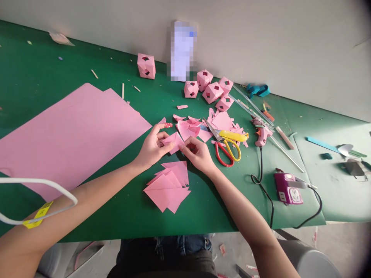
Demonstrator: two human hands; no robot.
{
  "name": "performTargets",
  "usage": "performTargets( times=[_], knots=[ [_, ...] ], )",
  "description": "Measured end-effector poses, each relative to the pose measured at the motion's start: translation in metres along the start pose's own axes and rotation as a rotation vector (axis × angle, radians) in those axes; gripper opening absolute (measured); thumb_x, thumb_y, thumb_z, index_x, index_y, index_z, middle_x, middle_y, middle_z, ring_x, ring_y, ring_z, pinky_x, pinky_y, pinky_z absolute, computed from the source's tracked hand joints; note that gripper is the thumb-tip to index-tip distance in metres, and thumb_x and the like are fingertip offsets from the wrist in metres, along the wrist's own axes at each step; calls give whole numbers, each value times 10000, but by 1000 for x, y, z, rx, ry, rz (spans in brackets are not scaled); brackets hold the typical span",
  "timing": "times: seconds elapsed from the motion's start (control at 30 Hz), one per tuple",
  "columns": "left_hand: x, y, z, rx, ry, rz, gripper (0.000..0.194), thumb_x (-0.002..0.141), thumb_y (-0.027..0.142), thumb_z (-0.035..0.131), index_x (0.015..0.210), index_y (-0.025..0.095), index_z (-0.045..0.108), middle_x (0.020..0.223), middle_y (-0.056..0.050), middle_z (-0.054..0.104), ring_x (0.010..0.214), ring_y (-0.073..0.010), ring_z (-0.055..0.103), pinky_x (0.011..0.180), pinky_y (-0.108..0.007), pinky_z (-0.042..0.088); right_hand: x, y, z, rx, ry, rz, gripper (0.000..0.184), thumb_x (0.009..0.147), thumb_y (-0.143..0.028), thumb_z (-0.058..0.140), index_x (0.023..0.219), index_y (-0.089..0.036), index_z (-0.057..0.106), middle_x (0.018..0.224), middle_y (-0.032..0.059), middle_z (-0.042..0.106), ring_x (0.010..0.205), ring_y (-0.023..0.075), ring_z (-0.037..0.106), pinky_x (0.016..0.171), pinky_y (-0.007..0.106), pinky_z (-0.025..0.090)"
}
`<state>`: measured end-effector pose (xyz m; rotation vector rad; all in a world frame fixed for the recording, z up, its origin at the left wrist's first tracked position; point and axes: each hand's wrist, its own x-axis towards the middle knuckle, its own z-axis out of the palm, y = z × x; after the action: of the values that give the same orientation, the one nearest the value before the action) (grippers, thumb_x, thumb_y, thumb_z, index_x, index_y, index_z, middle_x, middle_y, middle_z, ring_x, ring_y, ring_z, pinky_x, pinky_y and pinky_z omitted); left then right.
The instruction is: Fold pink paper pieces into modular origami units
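Between my two hands is a small pink folded paper piece (pixel 175 143). My left hand (pixel 153 146) pinches its left side, and a red patterned wrap shows on one finger. At its right edge the fingertips of my right hand (pixel 197 153) grip it, thumb against the paper. Below my hands lies a loose pile of pink paper squares (pixel 165 188). Just beyond my hands are folded pink pieces (pixel 188 126). Scissors (pixel 228 148) with red and yellow handles rest to the right, beside a yellow cutter (pixel 234 136).
Large pink sheets (pixel 66 135) cover the left of the green table (pixel 116 220). Finished pink paper polyhedra (pixel 213 92) stand at the back. On the right are a pink glue gun (pixel 263 135) with its cord, clear glue sticks (pixel 286 154) and a purple power adapter (pixel 285 189).
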<state>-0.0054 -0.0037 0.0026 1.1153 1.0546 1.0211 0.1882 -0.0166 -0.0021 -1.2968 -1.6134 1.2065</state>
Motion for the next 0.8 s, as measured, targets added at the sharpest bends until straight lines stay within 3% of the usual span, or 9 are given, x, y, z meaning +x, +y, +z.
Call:
performTargets(
  times=[0.23,0.4,0.57,0.7,0.8],
  knots=[
    [-1,3,1,28,9,-6,624,735,250,805,1285,218,512,750,62,566,643,-118,576,584,-245,459,1,-1,0,36,-4,63,493,884,-686,677,786,-212,586,672,-27,530,592,123,420,554,281,323],
    [-3,4,1,63,-21,-3,623,743,253,810,1289,220,512,736,70,589,652,-133,631,655,-271,509,0,-3,1,-29,-13,33,540,912,-735,598,767,-215,582,672,-19,523,616,136,425,571,282,338],
    [-2,3,1,48,-57,22,599,782,323,818,1287,199,522,931,-15,715,865,-187,727,788,-316,575,-1,-4,0,-37,-45,-12,519,926,-683,627,724,-209,572,683,-11,559,636,139,460,605,289,354],
    [0,2,-1,10,-25,10,553,797,370,825,1251,190,566,849,4,707,820,-176,719,785,-313,579,-1,-5,2,-14,-78,-20,475,927,-622,668,720,-206,570,654,-27,533,609,126,435,588,286,331],
    [0,1,-1,-8,4,17,554,784,360,838,1239,187,574,816,16,694,791,-163,705,783,-311,578,0,-5,3,-2,-45,-19,421,942,-611,648,825,-208,623,699,-21,564,629,133,457,598,283,350]
  ],
)
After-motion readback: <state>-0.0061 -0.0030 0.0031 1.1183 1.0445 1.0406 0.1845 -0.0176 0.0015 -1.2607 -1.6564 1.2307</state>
